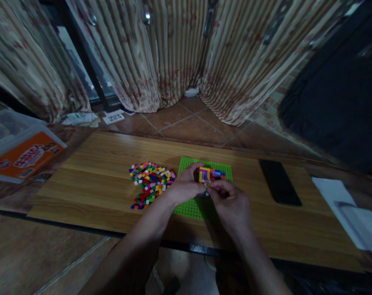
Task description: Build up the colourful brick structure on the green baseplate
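A green studded baseplate lies on the wooden table, with a small multicoloured brick build over it. My left hand grips the left side of this build, thumb along its near edge and fingers behind. At the build's near side, the thumb and forefinger of my right hand are pinched together. Whatever sits between those fingertips is too small to make out. Left of the plate spreads a loose pile of small coloured bricks.
A black phone-like slab lies on the table to the right. Beyond the table's left end stands a clear plastic box with an orange label. White sheets are at the right end. Striped curtains hang behind.
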`<state>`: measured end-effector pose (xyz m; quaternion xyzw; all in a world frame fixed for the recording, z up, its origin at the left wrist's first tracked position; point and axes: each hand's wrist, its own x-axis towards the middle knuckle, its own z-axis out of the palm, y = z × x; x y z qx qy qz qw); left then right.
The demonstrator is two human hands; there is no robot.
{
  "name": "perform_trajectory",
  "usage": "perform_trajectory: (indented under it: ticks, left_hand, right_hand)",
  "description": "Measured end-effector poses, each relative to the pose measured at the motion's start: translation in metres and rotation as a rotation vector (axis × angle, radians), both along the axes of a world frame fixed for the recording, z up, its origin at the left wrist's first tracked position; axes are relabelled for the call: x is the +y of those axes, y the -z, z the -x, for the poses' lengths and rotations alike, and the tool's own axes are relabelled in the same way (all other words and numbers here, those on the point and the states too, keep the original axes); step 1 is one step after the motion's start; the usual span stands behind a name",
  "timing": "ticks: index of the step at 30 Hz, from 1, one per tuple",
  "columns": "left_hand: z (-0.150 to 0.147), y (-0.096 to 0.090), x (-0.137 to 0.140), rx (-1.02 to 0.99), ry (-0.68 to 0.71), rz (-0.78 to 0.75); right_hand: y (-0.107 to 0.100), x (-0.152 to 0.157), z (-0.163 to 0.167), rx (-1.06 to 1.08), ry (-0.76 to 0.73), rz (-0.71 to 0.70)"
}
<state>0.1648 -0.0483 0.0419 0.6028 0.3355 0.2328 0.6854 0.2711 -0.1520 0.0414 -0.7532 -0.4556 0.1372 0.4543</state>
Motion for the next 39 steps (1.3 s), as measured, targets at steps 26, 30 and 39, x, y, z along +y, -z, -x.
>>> perform_trajectory:
  ticks: [26, 30, 39]
  left_hand:
    - [0.060, -0.014, 0.046, 0.569, 0.036, -0.706]
    - [0.064, -0.017, 0.046, 0.633, 0.081, -0.795]
    - [0.059, -0.017, 0.040, 0.722, 0.098, -0.790]
  right_hand:
    - [-0.006, -0.003, 0.001, 0.039, 0.108, -0.069]
    - [-0.007, -0.003, 0.001, 0.044, 0.094, -0.085]
    - [-0.006, -0.003, 0.002, 0.021, 0.117, -0.101]
